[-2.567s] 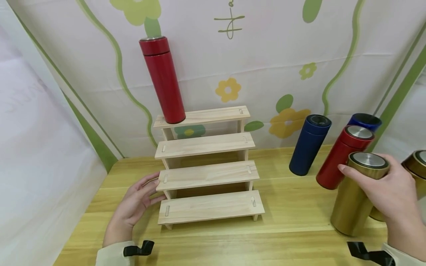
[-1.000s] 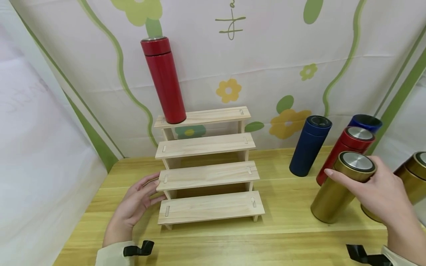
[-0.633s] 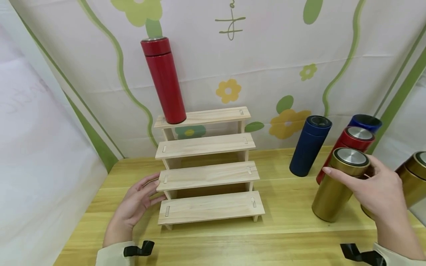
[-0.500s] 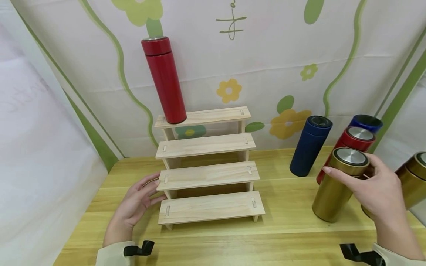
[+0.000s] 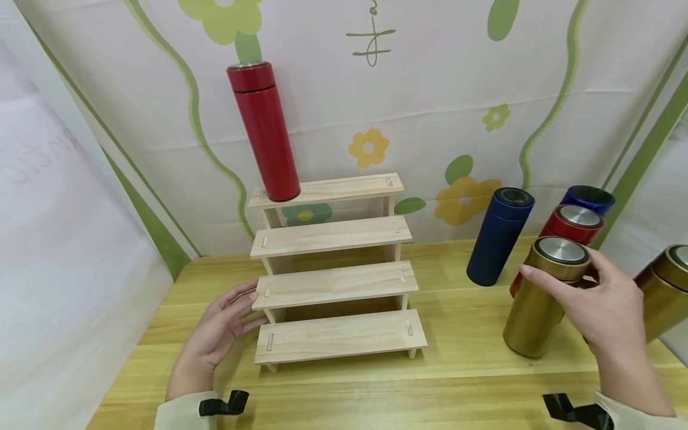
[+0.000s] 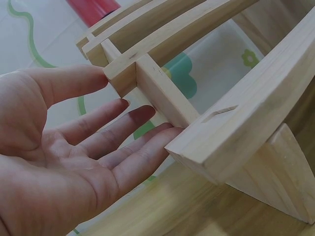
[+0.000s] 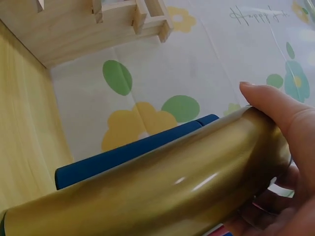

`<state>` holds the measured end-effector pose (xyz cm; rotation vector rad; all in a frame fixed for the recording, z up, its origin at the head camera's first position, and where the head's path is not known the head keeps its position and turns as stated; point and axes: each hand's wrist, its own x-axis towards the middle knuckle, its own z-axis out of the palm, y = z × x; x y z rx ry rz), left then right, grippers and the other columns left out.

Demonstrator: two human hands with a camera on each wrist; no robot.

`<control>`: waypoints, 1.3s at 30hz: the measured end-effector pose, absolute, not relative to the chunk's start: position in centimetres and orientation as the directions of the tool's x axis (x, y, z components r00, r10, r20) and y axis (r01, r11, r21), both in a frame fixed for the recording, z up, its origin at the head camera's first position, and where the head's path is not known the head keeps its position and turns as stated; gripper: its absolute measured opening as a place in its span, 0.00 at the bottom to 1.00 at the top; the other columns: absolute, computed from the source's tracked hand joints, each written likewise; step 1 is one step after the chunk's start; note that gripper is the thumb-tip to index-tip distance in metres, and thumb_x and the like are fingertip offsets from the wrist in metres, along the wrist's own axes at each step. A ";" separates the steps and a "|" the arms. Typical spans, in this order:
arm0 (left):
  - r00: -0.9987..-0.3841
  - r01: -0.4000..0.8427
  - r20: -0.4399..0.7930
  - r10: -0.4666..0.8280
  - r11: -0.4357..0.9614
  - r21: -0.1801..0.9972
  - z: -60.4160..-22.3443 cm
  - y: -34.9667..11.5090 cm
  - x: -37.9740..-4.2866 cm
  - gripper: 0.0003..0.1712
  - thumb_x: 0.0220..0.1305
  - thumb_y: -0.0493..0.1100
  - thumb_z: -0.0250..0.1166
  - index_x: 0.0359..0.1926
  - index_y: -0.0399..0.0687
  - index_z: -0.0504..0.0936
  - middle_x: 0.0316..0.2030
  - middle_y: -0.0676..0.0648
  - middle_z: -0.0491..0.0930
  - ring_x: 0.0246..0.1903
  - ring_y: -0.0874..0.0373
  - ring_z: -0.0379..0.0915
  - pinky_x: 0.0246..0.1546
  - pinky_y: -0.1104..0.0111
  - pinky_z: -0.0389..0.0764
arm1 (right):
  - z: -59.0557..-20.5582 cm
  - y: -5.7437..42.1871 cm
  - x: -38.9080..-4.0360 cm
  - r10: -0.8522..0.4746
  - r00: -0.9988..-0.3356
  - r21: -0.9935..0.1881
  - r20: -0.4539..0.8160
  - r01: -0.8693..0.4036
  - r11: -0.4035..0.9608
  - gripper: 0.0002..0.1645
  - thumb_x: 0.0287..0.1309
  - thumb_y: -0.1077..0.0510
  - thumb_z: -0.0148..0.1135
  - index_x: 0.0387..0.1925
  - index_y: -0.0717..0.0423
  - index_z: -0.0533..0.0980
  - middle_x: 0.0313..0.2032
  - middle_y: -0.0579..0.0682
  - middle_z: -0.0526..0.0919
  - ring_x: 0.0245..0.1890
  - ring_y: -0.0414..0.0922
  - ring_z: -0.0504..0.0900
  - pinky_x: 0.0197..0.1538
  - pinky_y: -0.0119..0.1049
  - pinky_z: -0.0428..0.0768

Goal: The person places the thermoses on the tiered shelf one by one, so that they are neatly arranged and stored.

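In the head view, my right hand (image 5: 604, 304) grips a gold thermos flask (image 5: 537, 316) near its top, thumb on the near left side and fingers round the far side. The right wrist view shows the flask's glossy gold body (image 7: 157, 182) across the frame. My left hand (image 5: 217, 328) is at the left side of a wooden four-tier stepped rack (image 5: 338, 334). Its fingers are loosely extended, and in the left wrist view the thumb tip touches a shelf end (image 6: 120, 78) while the lower fingertips meet the shelf below. On the rack's top step, at the left, stands a red thermos (image 5: 266, 131).
Right of the rack stand a dark blue thermos (image 5: 497, 239), a red thermos (image 5: 572, 224) partly behind the gold one, and a bright blue one (image 5: 588, 197) farther back. A second gold thermos (image 5: 663, 292) is at the right edge. A flower-printed cloth (image 5: 419, 77) hangs behind the table.
Since the earliest frame, my right hand has carried the gold thermos left, away from the second gold one. Lately it has shifted only slightly. My left hand stays at the rack.
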<state>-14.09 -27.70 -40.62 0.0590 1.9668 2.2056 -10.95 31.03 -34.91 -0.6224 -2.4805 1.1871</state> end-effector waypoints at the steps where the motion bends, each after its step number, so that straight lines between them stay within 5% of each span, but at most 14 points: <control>1: -0.982 -0.112 -0.094 0.164 -0.104 0.988 -40.6 -27.7 -14.0 0.23 0.83 0.40 0.57 0.73 0.44 0.71 0.59 0.58 0.86 0.60 0.61 0.84 0.59 0.57 0.88 | -34.9 30.9 -11.0 0.518 -0.848 -0.798 0.115 0.231 0.556 0.49 0.51 0.30 0.83 0.74 0.26 0.73 0.47 0.22 0.75 0.43 0.34 0.71 0.34 0.26 0.73; 7: -0.983 -0.119 -0.103 0.152 -0.097 0.988 -40.6 -27.7 -14.0 0.25 0.83 0.41 0.58 0.75 0.41 0.68 0.59 0.58 0.85 0.61 0.61 0.83 0.60 0.57 0.88 | -34.4 29.7 -10.9 0.575 -0.800 -0.852 0.170 0.174 0.494 0.43 0.50 0.37 0.86 0.68 0.29 0.79 0.43 0.16 0.76 0.43 0.29 0.70 0.35 0.22 0.71; 21: -0.983 -0.117 -0.103 0.153 -0.089 0.989 -40.4 -27.5 -14.0 0.28 0.83 0.41 0.58 0.77 0.38 0.65 0.59 0.58 0.85 0.61 0.61 0.83 0.60 0.57 0.88 | -28.7 24.4 -12.0 0.466 -0.807 -0.902 0.364 -0.180 0.393 0.34 0.50 0.60 0.87 0.59 0.45 0.85 0.48 0.30 0.86 0.43 0.29 0.84 0.40 0.14 0.80; 28: -0.984 -0.119 -0.107 0.140 -0.081 0.990 -40.6 -27.4 -14.0 0.26 0.83 0.42 0.58 0.75 0.41 0.67 0.59 0.59 0.84 0.60 0.62 0.83 0.59 0.58 0.88 | -25.6 21.3 -12.7 0.351 -0.804 -0.834 0.481 -0.296 0.465 0.30 0.51 0.55 0.88 0.56 0.42 0.85 0.45 0.31 0.87 0.37 0.32 0.84 0.38 0.15 0.80; 39: -0.983 -0.102 -0.088 0.159 -0.084 0.991 -40.8 -27.3 -13.8 0.22 0.84 0.41 0.56 0.73 0.46 0.70 0.59 0.60 0.84 0.60 0.62 0.84 0.59 0.60 0.89 | -22.2 16.1 -14.1 0.110 -0.789 -0.748 0.604 -0.515 0.418 0.32 0.51 0.52 0.88 0.58 0.50 0.85 0.49 0.40 0.86 0.47 0.38 0.87 0.49 0.22 0.85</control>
